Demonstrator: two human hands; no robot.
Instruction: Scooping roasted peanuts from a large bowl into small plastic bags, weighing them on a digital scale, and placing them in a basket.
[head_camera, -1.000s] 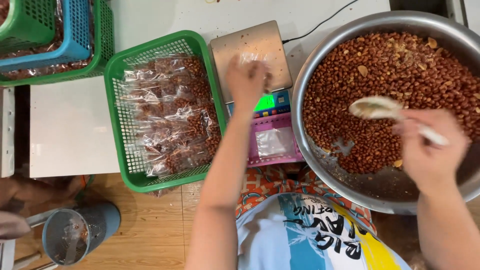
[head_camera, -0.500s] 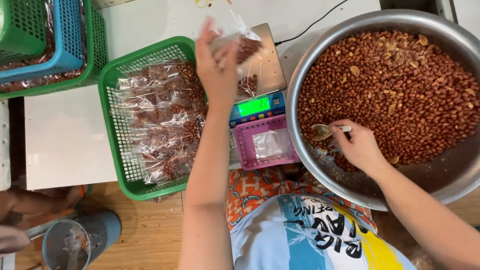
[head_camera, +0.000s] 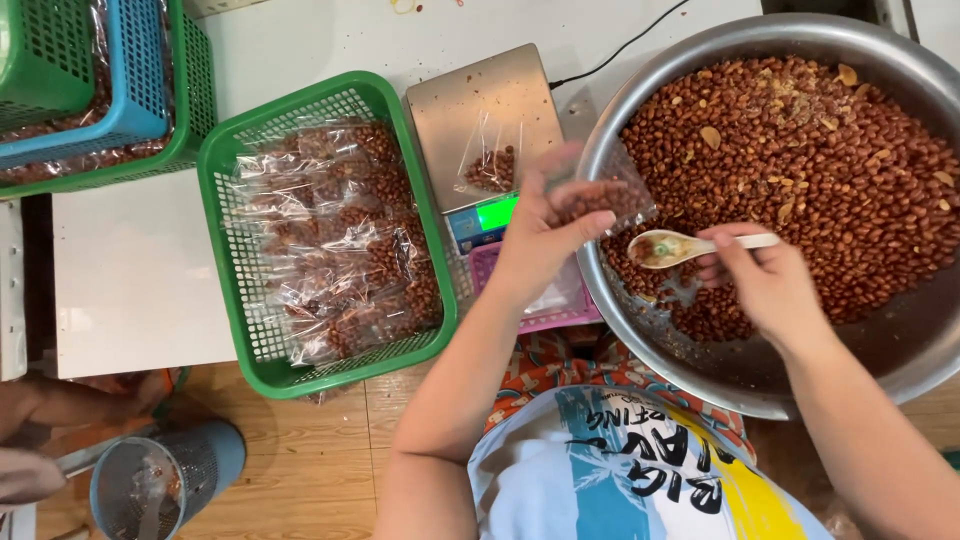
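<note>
My left hand (head_camera: 545, 235) holds a small clear bag of peanuts (head_camera: 608, 192) over the near-left rim of a big steel bowl (head_camera: 760, 385) full of reddish roasted peanuts (head_camera: 800, 160). My right hand (head_camera: 765, 285) grips a pale spoon (head_camera: 668, 247) by its handle, its scoop empty and pointing left beside the bag. Another small clear bag with a few peanuts (head_camera: 490, 165) lies on the steel platform of a digital scale (head_camera: 450, 100), whose display glows green.
A green basket (head_camera: 225, 240) left of the scale holds several filled peanut bags. Stacked blue and green baskets (head_camera: 150, 95) sit at top left. A pink tray (head_camera: 555, 310) lies under my left wrist. A grey mesh bin (head_camera: 160, 485) stands on the wooden floor.
My left hand came down from above the scale with a bag and moved right to the bowl's rim. My right hand lifted the spoon from the peanuts toward the bag.
</note>
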